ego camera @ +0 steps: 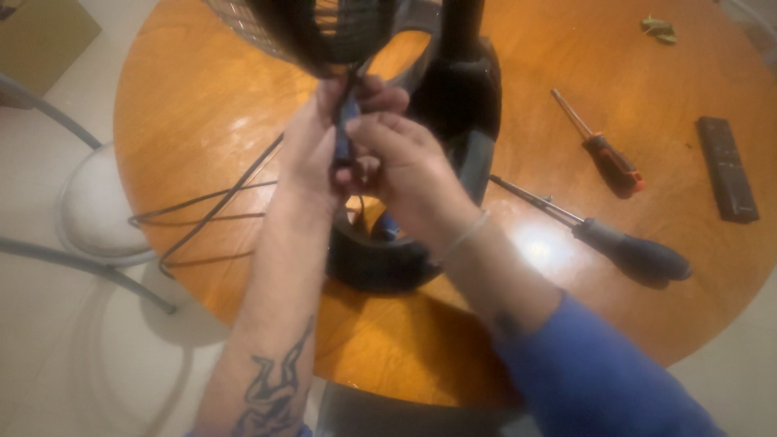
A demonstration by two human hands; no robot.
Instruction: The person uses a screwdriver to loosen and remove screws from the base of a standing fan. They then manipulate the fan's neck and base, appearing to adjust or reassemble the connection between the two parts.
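Note:
A black table fan [453, 97] stands on a round wooden table [194, 97], its wire grille [324, 28] at the top of the view. My left hand [312, 150] and my right hand [401, 166] meet just under the grille's lower rim. Both grip a small blue-handled tool [343, 137] held upright between them, its tip hidden against the grille. The fan's dark round base [380, 259] sits beneath my wrists. A thin bracelet circles my right wrist.
Right of the fan lie a long black-handled screwdriver [615, 243], a red-and-black screwdriver [607, 158] and a dark remote control [727, 168]. A black power cord [210, 210] trails off the table's left edge. A white stool [97, 210] stands to the left, and a small green scrap [660, 29] lies far right.

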